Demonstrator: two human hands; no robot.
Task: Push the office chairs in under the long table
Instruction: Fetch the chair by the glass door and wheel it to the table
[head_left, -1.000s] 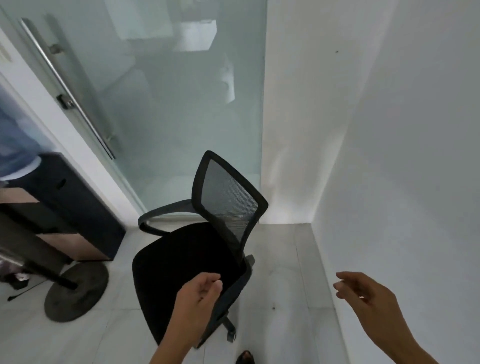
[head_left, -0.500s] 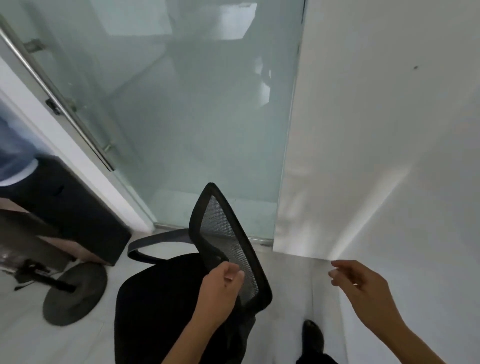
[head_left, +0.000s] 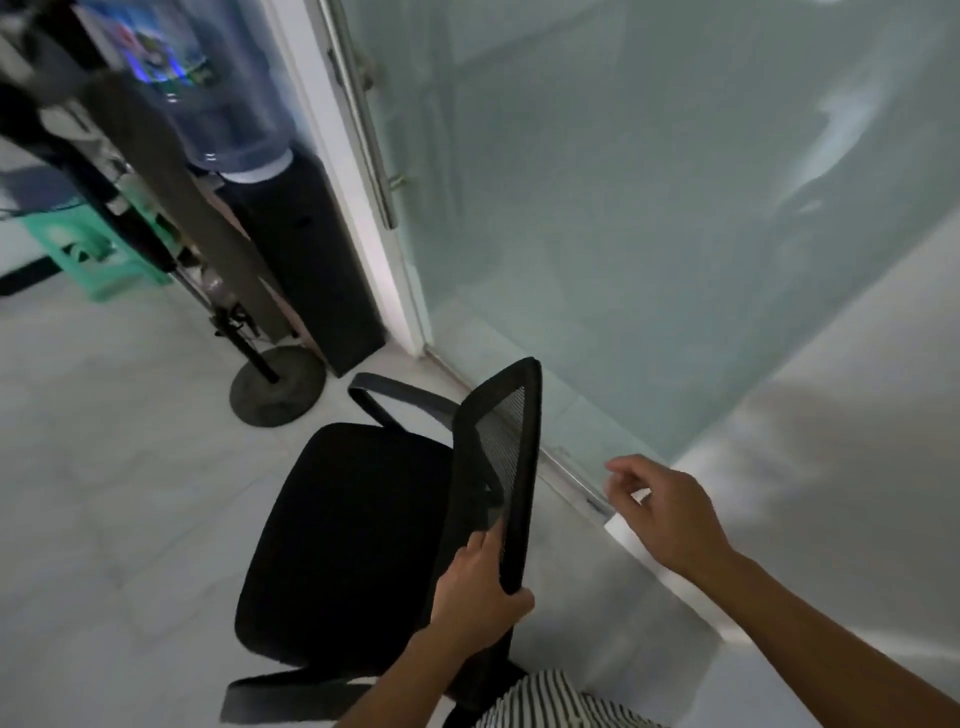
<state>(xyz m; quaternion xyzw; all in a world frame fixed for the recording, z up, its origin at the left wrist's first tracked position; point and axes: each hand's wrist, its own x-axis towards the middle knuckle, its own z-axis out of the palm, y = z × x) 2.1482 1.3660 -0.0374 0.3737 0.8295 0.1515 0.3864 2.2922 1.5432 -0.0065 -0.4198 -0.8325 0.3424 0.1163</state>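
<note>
Now the view has swung left, and a water cooler (head_left: 291, 218) shows beside the glass door (head_left: 623, 208). The black office chair (head_left: 363, 530) stands on the floor near that door. The left hand (head_left: 475, 597) has closed its fingers (head_left: 480, 548) around the chair back. The right hand (head_left: 670, 514) floats nearby, fingers loosely apart, holding nothing.

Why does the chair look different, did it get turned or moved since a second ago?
Yes. The office chair has swung round beside the glass door; the left hand now grips its backrest.
</note>
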